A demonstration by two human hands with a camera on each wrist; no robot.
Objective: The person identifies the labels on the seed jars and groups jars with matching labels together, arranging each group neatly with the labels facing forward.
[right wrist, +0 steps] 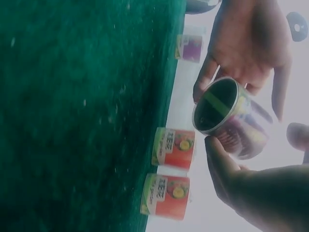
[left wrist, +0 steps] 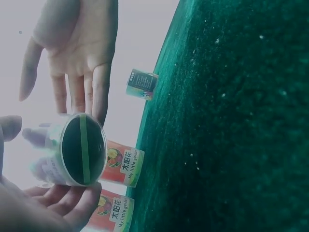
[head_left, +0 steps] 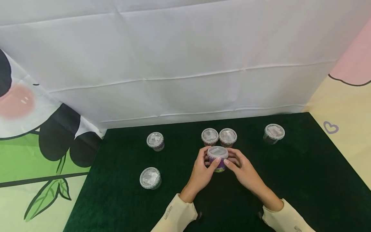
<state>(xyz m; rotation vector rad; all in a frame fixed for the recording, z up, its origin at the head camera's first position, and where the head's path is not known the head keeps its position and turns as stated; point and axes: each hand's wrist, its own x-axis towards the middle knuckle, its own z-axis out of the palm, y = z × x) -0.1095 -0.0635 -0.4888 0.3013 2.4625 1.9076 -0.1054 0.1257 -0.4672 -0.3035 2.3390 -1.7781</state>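
Biggest thing was the white cloth (head_left: 179, 58), hanging beyond the purple tub (head_left: 218, 152). Next was the bench (head_left: 121, 167), dark green, beneath the tub. Printed sheets flanked it: left sheet (head_left: 17, 116), black, white and green shapes, well left of the tub; right sheet (head_left: 347, 151), yellowish and pink with a purple heart outline, well right of it. Cream sleeves (head_left: 176, 214) came in on the tub's near side.

Left hand (head_left: 202, 172) held the tub from its left, right hand (head_left: 246, 172) from its right. Both had thumbs on its near face, fingers round the sides and back. Tub was off the bench, lid on; wrist views showed its dark base (left wrist: 96, 150) with a green strip (left wrist: 85, 150) across.

Five more lidded tubs stood on the bench. Near-left tub (head_left: 150, 178): left of the purple one, a bit closer to the person. Right tub (head_left: 274, 133): to its right, farther back, well apart. Far-left tub (head_left: 155, 141): to its left, slightly farther back. Left red tub (head_left: 210, 136) and right red tub (head_left: 228, 137): side by side just beyond it. Their red labels (right wrist: 171, 150) read "My little garden".
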